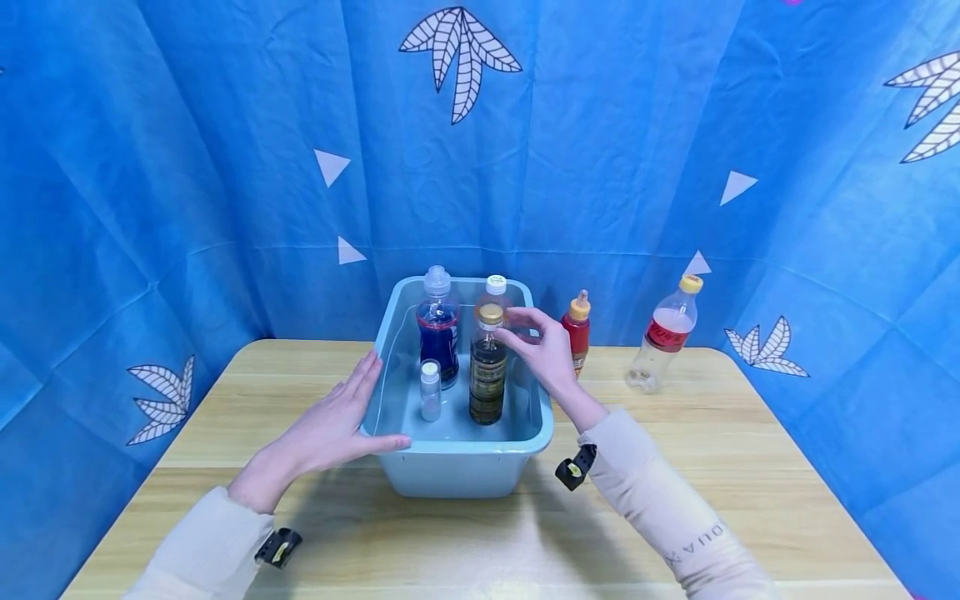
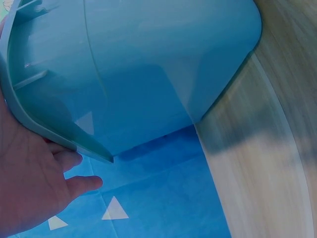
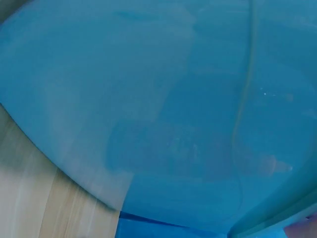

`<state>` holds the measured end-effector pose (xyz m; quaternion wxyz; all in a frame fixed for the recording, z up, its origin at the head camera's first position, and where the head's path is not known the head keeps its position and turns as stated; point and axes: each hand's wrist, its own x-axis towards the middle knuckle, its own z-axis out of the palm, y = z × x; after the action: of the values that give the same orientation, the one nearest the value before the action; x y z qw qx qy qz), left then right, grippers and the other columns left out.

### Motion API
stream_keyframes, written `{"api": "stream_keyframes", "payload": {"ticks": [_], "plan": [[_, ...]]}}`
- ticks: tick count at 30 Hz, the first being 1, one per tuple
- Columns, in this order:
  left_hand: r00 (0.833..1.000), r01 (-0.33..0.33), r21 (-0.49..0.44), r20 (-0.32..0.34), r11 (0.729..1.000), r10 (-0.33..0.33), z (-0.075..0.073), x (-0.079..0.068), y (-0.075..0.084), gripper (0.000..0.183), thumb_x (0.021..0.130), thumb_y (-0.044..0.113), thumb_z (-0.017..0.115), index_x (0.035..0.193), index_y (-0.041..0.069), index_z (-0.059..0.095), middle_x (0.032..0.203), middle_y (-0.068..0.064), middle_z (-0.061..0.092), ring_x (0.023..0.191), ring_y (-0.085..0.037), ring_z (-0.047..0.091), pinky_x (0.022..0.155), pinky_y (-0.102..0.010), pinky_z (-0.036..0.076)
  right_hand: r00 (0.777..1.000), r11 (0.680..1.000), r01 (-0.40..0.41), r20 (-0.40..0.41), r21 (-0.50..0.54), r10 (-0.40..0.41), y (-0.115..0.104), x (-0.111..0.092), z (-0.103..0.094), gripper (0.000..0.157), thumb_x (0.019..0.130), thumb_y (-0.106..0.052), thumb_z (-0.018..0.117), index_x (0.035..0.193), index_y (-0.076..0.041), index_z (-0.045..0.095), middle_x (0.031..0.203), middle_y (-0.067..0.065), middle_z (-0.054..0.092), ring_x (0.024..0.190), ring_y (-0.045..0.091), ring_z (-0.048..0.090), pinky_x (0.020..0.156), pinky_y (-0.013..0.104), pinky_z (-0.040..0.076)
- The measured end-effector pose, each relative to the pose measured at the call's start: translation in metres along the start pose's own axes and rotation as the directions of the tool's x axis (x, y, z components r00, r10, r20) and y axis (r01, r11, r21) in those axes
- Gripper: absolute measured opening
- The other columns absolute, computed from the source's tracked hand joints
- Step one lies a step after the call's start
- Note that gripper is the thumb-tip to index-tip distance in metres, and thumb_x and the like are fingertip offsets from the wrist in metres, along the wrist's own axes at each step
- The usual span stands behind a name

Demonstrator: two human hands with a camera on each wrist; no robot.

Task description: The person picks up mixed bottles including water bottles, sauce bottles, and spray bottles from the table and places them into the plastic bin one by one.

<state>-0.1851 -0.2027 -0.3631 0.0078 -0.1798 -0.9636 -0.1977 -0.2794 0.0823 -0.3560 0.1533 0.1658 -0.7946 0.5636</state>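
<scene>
In the head view, blue curtain (image 1: 600, 150) w/ white leaf & triangle prints fills the top and both sides; pale wood table (image 1: 772, 492) spans the bottom. Right of ctr you've got a red squeeze btl (image 1: 576, 333) w/ yellow cap just beside the tub, lower end partly behind your R forearm; farther right, well apart, a clear btl (image 1: 667, 331) w/ red label & yellow cap, tilted in the frame. In the tub w/ your target: blue-liquid btl (image 1: 438, 329) upper left, small white-capped vial (image 1: 431, 396) in front of it, and a white-capped btl (image 1: 497, 287) right behind the target, mostly blocked by it and your R hand (image 1: 551, 354). Your L hand (image 1: 341, 421) is opened flat on the tub's near-left corner, fingers straight along the left rim, thumb out on the front edge, nothing picked up. R thumb & forefinger are bent in, pinching the neck. Target's the dark btl (image 1: 487, 375), frame ctr, right half of the tub: upright, gold cap, dark see-through body w/ pale print. Tub (image 1: 465, 447) is light blue, rounded rectangle. R wrist cam: mostly tub wall; your grip's not visible there.
</scene>
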Motion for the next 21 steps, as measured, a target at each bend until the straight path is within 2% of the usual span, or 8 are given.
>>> {"api": "stream_keyframes", "payload": {"ticks": [5,10,14,17,21], "plan": [[1.000,0.001,0.002,0.000,1.000,-0.001,0.000,0.000,0.000,0.114,0.066,0.073,0.052,0.142,0.004,0.003,0.148,-0.010,-0.005,0.132,-0.033,0.006,0.099,-0.054,0.019,0.999,1.000,0.023,-0.037,0.006,-0.023,0.004,-0.003,-0.009,0.042,0.078,-0.030,0.067,0.112,-0.007,0.059,0.111,0.008,0.059,0.100,0.021,0.055,0.081,0.033,0.048],[1.000,-0.007,0.001,-0.006,1.000,0.007,0.000,0.000,0.001,0.112,0.067,0.070,0.054,0.142,0.003,0.004,0.147,-0.012,-0.004,0.132,-0.034,0.006,0.099,-0.055,0.019,0.996,0.998,0.046,-0.084,0.037,-0.043,0.005,-0.005,-0.018,0.038,0.078,-0.021,0.068,0.109,-0.001,0.059,0.109,0.016,0.059,0.099,0.030,0.055,0.082,0.042,0.047],[1.000,-0.010,0.001,-0.009,1.000,0.010,0.000,0.000,0.002,0.114,0.066,0.074,0.051,0.142,0.002,0.004,0.147,-0.012,-0.004,0.132,-0.034,0.006,0.099,-0.055,0.020,0.992,0.998,0.059,-0.110,0.028,-0.056,-0.010,-0.012,-0.024,0.033,0.080,-0.010,0.066,0.108,0.004,0.058,0.107,0.021,0.058,0.097,0.035,0.054,0.082,0.047,0.045],[1.000,-0.009,0.001,-0.012,1.000,0.009,0.000,0.000,0.002,0.115,0.066,0.074,0.050,0.142,0.002,0.004,0.147,-0.012,-0.004,0.132,-0.035,0.007,0.099,-0.055,0.020,0.990,0.998,0.057,-0.129,-0.003,-0.057,-0.020,-0.019,-0.029,0.031,0.081,-0.007,0.063,0.109,0.006,0.056,0.107,0.022,0.058,0.096,0.035,0.055,0.083,0.044,0.045],[1.000,-0.002,-0.003,-0.008,1.000,0.002,0.000,-0.001,0.003,0.114,0.066,0.074,0.051,0.142,0.003,0.004,0.147,-0.012,-0.004,0.132,-0.035,0.007,0.099,-0.055,0.020,0.984,0.998,0.059,-0.166,0.000,-0.058,-0.012,-0.019,-0.035,0.031,0.081,-0.006,0.063,0.109,0.006,0.057,0.105,0.021,0.058,0.093,0.033,0.057,0.083,0.043,0.046]]}}
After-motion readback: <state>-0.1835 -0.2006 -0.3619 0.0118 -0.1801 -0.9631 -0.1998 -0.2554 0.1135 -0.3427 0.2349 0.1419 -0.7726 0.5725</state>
